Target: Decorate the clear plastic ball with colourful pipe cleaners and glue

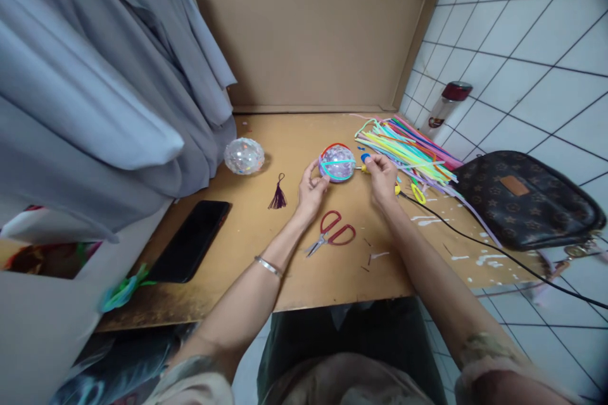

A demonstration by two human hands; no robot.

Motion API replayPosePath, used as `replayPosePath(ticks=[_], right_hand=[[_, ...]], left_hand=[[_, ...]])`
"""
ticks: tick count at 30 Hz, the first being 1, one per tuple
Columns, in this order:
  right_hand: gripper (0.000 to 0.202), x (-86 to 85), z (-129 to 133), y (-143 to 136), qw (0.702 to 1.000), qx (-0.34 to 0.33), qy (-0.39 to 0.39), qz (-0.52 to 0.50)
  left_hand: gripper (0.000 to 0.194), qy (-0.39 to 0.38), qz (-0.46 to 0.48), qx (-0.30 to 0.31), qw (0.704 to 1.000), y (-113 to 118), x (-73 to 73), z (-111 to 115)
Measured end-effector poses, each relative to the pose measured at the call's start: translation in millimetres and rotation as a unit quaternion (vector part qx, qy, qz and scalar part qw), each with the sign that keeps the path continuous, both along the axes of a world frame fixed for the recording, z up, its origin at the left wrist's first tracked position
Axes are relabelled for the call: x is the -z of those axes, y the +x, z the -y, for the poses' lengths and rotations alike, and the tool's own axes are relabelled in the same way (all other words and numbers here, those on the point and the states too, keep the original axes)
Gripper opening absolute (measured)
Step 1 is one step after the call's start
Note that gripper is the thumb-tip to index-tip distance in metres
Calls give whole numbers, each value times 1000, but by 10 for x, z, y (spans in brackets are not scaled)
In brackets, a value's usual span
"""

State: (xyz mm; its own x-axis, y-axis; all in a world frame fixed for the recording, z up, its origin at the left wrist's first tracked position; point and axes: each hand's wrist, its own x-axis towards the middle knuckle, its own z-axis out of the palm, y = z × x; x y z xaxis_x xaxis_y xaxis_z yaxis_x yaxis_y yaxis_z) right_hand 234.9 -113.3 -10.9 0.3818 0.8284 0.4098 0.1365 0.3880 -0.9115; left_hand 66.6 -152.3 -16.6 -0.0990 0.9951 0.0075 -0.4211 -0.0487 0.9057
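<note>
A clear, textured ball with red, turquoise and purple strips around it is held by my left hand, whose fingers press on its left and lower side. My right hand is closed round a yellow and blue tool with a black cord. The tool's metal tip points left and reaches the ball's right side. Red-handled scissors lie open below the ball. To the left are a dark purple tassel and a second clear ball.
Colourful strips lie at the back right, beside a brown patterned bag and a red-capped bottle. A black phone rests at the left. Grey cloth hangs over the left side. Cardboard stands behind.
</note>
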Motion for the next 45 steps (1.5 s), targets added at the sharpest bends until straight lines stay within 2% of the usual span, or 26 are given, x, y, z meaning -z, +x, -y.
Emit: replayPosePath(ticks=[3, 8, 15, 20, 27, 37, 45], right_hand=[[20, -45, -144, -20, 999, 4, -21, -42], [17, -19, -277, -99, 995, -11, -74, -66], [20, 109, -113, -245, 997, -65, -26, -45], [30, 110, 18, -344, 993, -114, -8, -29], [24, 60, 83, -368, 994, -109, 14, 7], [21, 81, 40, -270, 991, -125, 1, 52], [17, 82, 34, -280, 993, -115, 2, 38]], left_hand=[[65, 14, -13, 1, 1000, -19, 12, -42], [58, 35, -27, -24, 999, -71, 7, -80], [42, 70, -51, -60, 994, -197, 46, -161], [36, 86, -132, -87, 984, -289, 134, -256], [38, 97, -198, -78, 972, -268, 104, -180], [32, 106, -211, -85, 968, -194, 36, -97], [30, 106, -218, -87, 966, -185, 28, -89]])
